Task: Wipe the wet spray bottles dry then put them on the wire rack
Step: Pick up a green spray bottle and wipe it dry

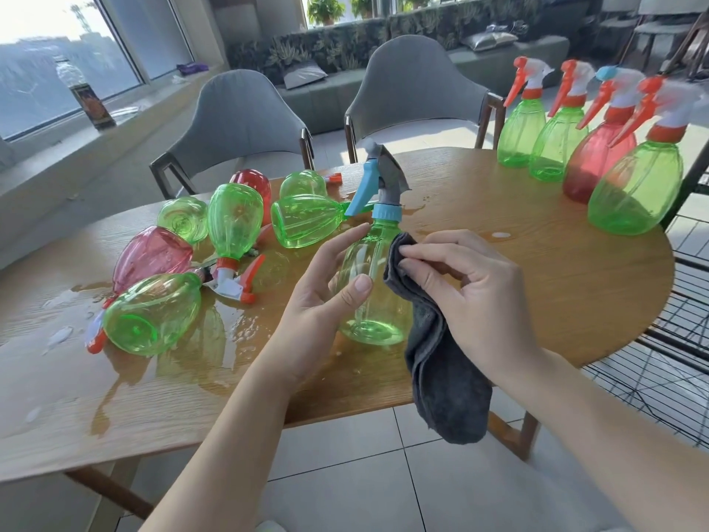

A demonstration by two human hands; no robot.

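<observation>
My left hand [330, 297] grips a green spray bottle [378, 301] with a blue collar and trigger, upright above the table's near edge. My right hand [468, 286] pinches a dark grey cloth [445, 378] against the bottle's right side; the cloth hangs down past the table edge. Several wet green and red bottles [234, 224] lie on their sides in puddles on the left of the wooden table [556, 301]. Several upright bottles [637, 186] stand in a row at the table's far right. The black wire rack [675, 359] is to the right, below the table edge.
Two grey chairs [418, 94] stand behind the table. A dark bottle [90, 97] sits on the window sill at the left. Water pools [230, 332] cover the table's left half. Pale floor tiles [345, 474] show below.
</observation>
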